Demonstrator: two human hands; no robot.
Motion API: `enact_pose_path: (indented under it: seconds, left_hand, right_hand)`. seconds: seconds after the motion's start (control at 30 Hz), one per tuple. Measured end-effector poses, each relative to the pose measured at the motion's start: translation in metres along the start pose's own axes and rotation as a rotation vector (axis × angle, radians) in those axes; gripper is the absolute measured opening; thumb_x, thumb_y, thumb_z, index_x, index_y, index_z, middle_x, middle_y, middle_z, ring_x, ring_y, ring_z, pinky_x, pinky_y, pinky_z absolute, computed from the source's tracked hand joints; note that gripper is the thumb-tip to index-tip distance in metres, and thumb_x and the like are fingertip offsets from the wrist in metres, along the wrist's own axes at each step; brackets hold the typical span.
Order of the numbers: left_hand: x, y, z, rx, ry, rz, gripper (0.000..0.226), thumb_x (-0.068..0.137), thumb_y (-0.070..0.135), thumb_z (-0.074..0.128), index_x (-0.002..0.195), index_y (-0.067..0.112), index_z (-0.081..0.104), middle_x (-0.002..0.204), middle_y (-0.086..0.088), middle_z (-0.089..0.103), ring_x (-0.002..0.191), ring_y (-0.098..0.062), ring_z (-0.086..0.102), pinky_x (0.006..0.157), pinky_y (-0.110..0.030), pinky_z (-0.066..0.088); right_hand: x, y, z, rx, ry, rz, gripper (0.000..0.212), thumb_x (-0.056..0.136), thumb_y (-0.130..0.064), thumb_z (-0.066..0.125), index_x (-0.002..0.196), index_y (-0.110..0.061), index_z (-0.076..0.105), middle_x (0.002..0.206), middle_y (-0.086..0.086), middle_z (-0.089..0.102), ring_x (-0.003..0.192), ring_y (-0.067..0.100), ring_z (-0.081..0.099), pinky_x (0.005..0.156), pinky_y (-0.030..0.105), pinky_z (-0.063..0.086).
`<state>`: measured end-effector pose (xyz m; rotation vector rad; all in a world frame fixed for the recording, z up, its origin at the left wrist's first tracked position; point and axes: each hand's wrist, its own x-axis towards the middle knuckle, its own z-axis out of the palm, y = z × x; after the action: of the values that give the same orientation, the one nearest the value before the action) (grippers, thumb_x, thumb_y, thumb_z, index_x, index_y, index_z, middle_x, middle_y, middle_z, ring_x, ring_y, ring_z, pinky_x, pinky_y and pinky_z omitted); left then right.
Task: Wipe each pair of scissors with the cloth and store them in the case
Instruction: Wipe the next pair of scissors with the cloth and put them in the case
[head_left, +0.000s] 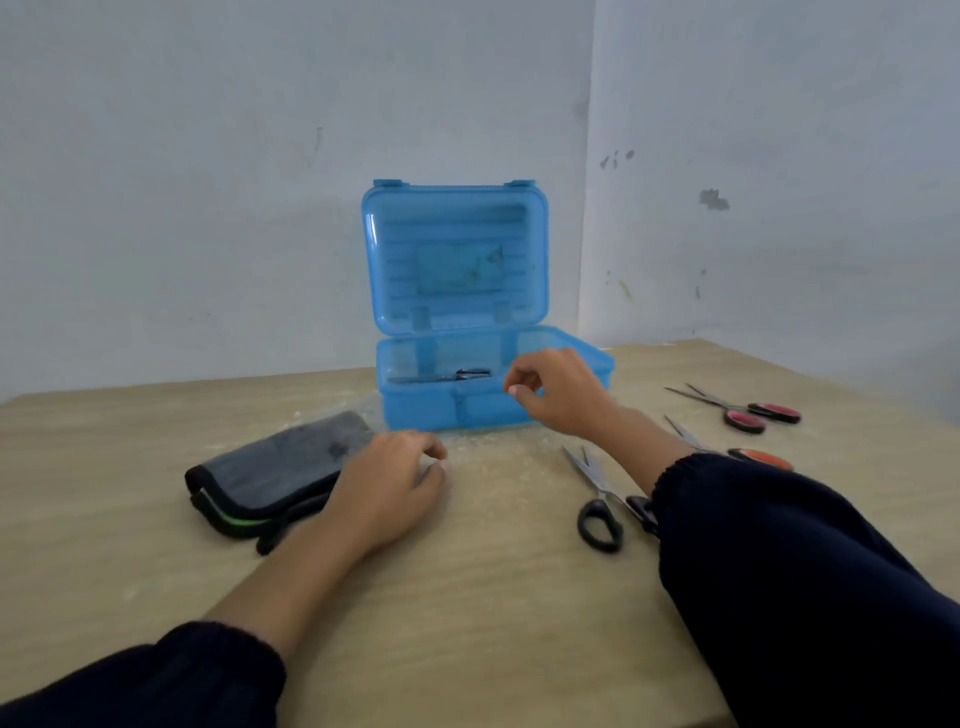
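A blue plastic case (436, 405) stands open at the back of the table, its lid upright. One pair of dark scissors (447, 375) lies inside it. My right hand (556, 389) hovers at the case's front right rim, fingers loosely curled and holding nothing. My left hand (389, 483) rests on the table by the folded dark grey cloth (280, 467), fingers loosely bent, empty. Black-handled scissors (597, 499) lie right of centre, partly under my right sleeve. Red-handled scissors (743, 410) lie far right. An orange-handled pair (753, 457) shows behind my forearm.
The wooden table (467, 597) sits in a corner of two pale walls. Pale dust or crumbs speckle the surface in front of the case. My dark sleeves cover the lower left and right of the view.
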<state>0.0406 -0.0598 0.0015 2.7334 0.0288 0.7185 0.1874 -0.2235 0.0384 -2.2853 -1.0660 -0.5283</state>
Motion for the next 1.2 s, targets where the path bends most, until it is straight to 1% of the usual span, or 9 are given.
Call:
enact_pose_path:
  seconds: [0.23,0.37,0.47,0.63,0.77,0.83,0.97,1.1,1.2]
  left_hand:
    - [-0.016,0.037,0.017,-0.100,-0.115,0.107,0.020,0.086,0.029,0.053,0.103,0.022,0.062,0.106,0.005,0.064,0.097,-0.009,0.056,0.088,-0.031,0.048]
    - [-0.018,0.038,0.016,-0.083,-0.102,0.133,0.020,0.087,0.028,0.052,0.103,0.020,0.062,0.106,0.005,0.064,0.096,-0.008,0.055,0.088,-0.029,0.047]
    - [-0.019,0.038,0.015,-0.083,-0.100,0.154,0.019,0.088,0.027,0.052,0.102,0.020,0.062,0.106,0.005,0.064,0.096,-0.007,0.055,0.088,-0.028,0.046]
    - [-0.019,0.040,0.014,-0.108,-0.078,0.202,0.019,0.089,0.031,0.048,0.095,0.021,0.063,0.099,0.007,0.064,0.093,-0.006,0.055,0.084,-0.026,0.045]
    - [-0.020,0.040,0.013,-0.124,-0.056,0.237,0.044,0.083,0.055,0.033,0.086,0.023,0.064,0.086,0.010,0.064,0.082,-0.005,0.054,0.076,-0.025,0.042]
    - [-0.020,0.039,0.013,-0.121,-0.054,0.232,0.043,0.078,0.057,0.036,0.083,0.025,0.063,0.084,0.013,0.064,0.081,-0.005,0.053,0.075,-0.025,0.042]
    - [-0.018,0.038,0.009,-0.133,0.059,0.136,0.010,0.083,0.031,0.058,0.081,0.022,0.062,0.078,0.012,0.062,0.076,-0.009,0.056,0.072,-0.029,0.045]
    - [-0.013,0.034,0.001,-0.256,0.247,-0.011,0.007,0.084,0.020,0.061,0.082,0.014,0.063,0.072,0.008,0.062,0.070,-0.007,0.058,0.062,-0.017,0.042]
    - [-0.006,0.030,-0.009,-0.308,0.330,-0.060,0.006,0.086,0.017,0.059,0.083,0.013,0.063,0.073,0.007,0.062,0.069,-0.002,0.056,0.061,-0.010,0.041]
  right_hand:
    - [-0.076,-0.001,-0.031,-0.066,-0.136,0.147,0.021,0.076,-0.006,0.055,0.083,-0.016,0.072,0.072,-0.007,0.061,0.066,0.007,0.054,0.072,0.027,0.050]
    - [-0.092,-0.005,-0.041,-0.082,-0.321,0.251,0.024,0.074,-0.011,0.056,0.091,-0.020,0.071,0.089,-0.002,0.064,0.081,0.013,0.057,0.072,0.021,0.046]
    - [-0.095,-0.008,-0.045,-0.033,-0.354,0.277,0.026,0.075,-0.007,0.060,0.096,-0.020,0.069,0.095,-0.001,0.064,0.081,0.011,0.057,0.070,0.018,0.045]
    - [-0.093,-0.015,-0.042,0.076,-0.252,0.338,0.021,0.075,-0.007,0.068,0.091,-0.018,0.061,0.090,0.002,0.069,0.077,0.008,0.059,0.060,0.013,0.043]
    - [-0.089,-0.026,-0.038,0.324,-0.086,0.388,0.030,0.066,-0.008,0.077,0.089,-0.015,0.059,0.079,-0.003,0.068,0.073,0.010,0.065,0.061,0.020,0.051]
    - [-0.086,-0.032,-0.036,0.432,-0.010,0.408,0.033,0.063,-0.008,0.079,0.087,-0.015,0.057,0.074,-0.004,0.068,0.068,0.010,0.065,0.062,0.021,0.050]
    - [-0.080,-0.038,-0.029,0.571,0.065,0.453,0.032,0.064,-0.010,0.079,0.088,-0.013,0.059,0.071,-0.003,0.069,0.068,0.012,0.065,0.067,0.026,0.052]
    - [-0.069,-0.047,-0.021,0.534,0.125,0.371,0.028,0.074,-0.013,0.073,0.095,-0.012,0.055,0.074,0.000,0.071,0.067,0.011,0.061,0.063,0.022,0.047]
    - [-0.055,-0.060,-0.012,0.505,0.164,0.289,0.027,0.083,-0.021,0.066,0.099,-0.011,0.047,0.076,0.002,0.067,0.068,0.018,0.062,0.063,0.029,0.048]
